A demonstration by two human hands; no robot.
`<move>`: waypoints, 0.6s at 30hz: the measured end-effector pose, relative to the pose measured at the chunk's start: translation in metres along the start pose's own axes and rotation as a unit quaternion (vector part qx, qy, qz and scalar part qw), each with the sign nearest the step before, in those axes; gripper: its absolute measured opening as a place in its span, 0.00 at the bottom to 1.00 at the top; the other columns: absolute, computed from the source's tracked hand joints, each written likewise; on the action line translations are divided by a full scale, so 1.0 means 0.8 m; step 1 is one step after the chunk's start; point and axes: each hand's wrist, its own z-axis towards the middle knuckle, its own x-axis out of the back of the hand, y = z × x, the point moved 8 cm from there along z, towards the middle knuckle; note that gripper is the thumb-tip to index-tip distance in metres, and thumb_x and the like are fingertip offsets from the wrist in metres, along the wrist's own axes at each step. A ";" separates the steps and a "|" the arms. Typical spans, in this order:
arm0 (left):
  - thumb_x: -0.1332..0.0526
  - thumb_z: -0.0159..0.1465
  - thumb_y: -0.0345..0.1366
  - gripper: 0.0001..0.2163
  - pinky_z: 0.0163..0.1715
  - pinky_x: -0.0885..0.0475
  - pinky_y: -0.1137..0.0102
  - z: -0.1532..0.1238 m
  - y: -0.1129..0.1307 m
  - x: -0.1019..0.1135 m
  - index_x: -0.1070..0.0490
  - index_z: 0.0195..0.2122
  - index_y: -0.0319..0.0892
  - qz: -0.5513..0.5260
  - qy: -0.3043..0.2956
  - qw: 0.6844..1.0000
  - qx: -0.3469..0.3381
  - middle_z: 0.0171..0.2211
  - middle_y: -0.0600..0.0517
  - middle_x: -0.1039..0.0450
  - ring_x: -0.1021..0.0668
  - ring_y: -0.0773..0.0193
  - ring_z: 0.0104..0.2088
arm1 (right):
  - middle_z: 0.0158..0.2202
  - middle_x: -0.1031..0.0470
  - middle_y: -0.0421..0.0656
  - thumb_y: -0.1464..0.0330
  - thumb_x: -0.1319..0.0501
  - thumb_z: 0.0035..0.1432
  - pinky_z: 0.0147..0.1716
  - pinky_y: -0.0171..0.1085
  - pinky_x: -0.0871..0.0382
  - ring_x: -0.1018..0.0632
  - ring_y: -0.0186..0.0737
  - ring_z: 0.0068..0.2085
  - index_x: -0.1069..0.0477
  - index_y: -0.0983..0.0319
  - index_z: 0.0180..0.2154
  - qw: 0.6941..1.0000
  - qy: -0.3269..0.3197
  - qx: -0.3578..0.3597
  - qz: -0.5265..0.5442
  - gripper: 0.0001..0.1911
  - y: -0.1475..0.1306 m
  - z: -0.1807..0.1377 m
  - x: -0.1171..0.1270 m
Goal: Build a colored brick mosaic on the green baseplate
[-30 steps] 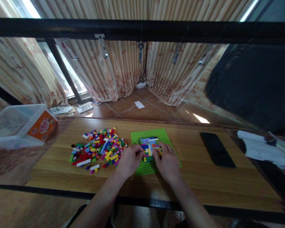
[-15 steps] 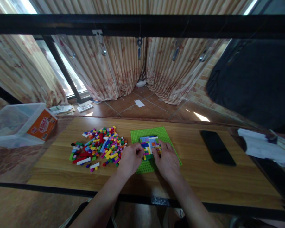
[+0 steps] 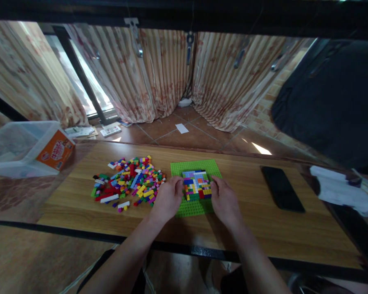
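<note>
A green baseplate [image 3: 196,165] lies on the wooden table [image 3: 251,228] in front of me. On it stands a flat block of many-coloured small bricks [image 3: 196,184]. My left hand [image 3: 168,199] rests on the plate's left edge with its fingers curled against the left side of the brick block. My right hand [image 3: 225,201] rests at the right side of the block, fingers bent towards it. Neither hand lifts a loose piece that I can see. A heap of loose coloured bricks [image 3: 129,183] lies to the left of my left hand.
A black phone [image 3: 281,188] lies on the table to the right. A clear plastic tub with an orange label [image 3: 27,149] stands at the far left. White papers [image 3: 340,190] sit at the right edge. Curtains and a tiled floor lie beyond the table.
My right hand has drawn back from on top of the brick block to its right side, so more of the block shows. The view has tilted slightly downwards.
</note>
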 end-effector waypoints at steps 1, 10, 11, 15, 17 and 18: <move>0.49 0.68 0.33 0.09 0.29 0.30 0.72 0.000 -0.002 0.000 0.29 0.39 0.43 -0.008 0.002 1.000 0.008 0.30 0.52 0.24 0.21 0.64 0.28 | 0.49 0.24 0.54 0.65 0.55 0.67 0.49 0.47 0.31 0.23 0.49 0.47 0.29 0.66 0.53 1.000 0.008 -0.001 0.006 0.22 0.004 0.001 0.002; 0.48 0.68 0.33 0.09 0.32 0.28 0.70 -0.001 -0.002 -0.005 0.29 0.42 0.42 0.004 -0.003 1.000 0.026 0.34 0.49 0.22 0.19 0.61 0.33 | 0.48 0.22 0.56 0.63 0.53 0.65 0.49 0.48 0.30 0.21 0.51 0.47 0.28 0.68 0.52 0.999 0.010 -0.019 0.032 0.24 0.006 0.004 0.008; 0.48 0.68 0.33 0.09 0.33 0.28 0.70 -0.002 -0.001 -0.005 0.29 0.43 0.42 0.009 -0.003 1.000 0.027 0.35 0.49 0.21 0.19 0.61 0.34 | 0.47 0.21 0.56 0.62 0.54 0.66 0.48 0.47 0.30 0.20 0.51 0.46 0.28 0.68 0.53 0.999 0.006 -0.025 0.033 0.25 0.004 0.003 0.007; 0.47 0.68 0.32 0.10 0.38 0.27 0.67 -0.005 0.005 -0.005 0.29 0.46 0.41 0.026 0.004 0.999 0.024 0.38 0.48 0.21 0.19 0.60 0.37 | 0.45 0.20 0.54 0.61 0.54 0.66 0.44 0.45 0.30 0.20 0.50 0.42 0.28 0.66 0.53 0.999 -0.004 -0.035 0.033 0.25 0.000 0.002 0.008; 0.46 0.67 0.32 0.11 0.41 0.27 0.66 -0.007 0.008 -0.006 0.29 0.48 0.41 0.027 0.008 0.999 0.016 0.40 0.47 0.21 0.19 0.59 0.40 | 0.40 0.19 0.53 0.60 0.53 0.66 0.41 0.43 0.30 0.20 0.49 0.40 0.26 0.65 0.50 0.998 0.003 -0.044 0.034 0.24 0.002 0.003 0.014; 0.46 0.67 0.32 0.12 0.41 0.26 0.66 -0.008 0.008 -0.008 0.30 0.50 0.41 0.019 0.006 1.000 0.014 0.41 0.47 0.21 0.19 0.59 0.41 | 0.36 0.18 0.51 0.60 0.53 0.65 0.39 0.42 0.31 0.20 0.48 0.37 0.25 0.65 0.47 0.998 0.010 -0.055 0.039 0.23 0.005 0.003 0.018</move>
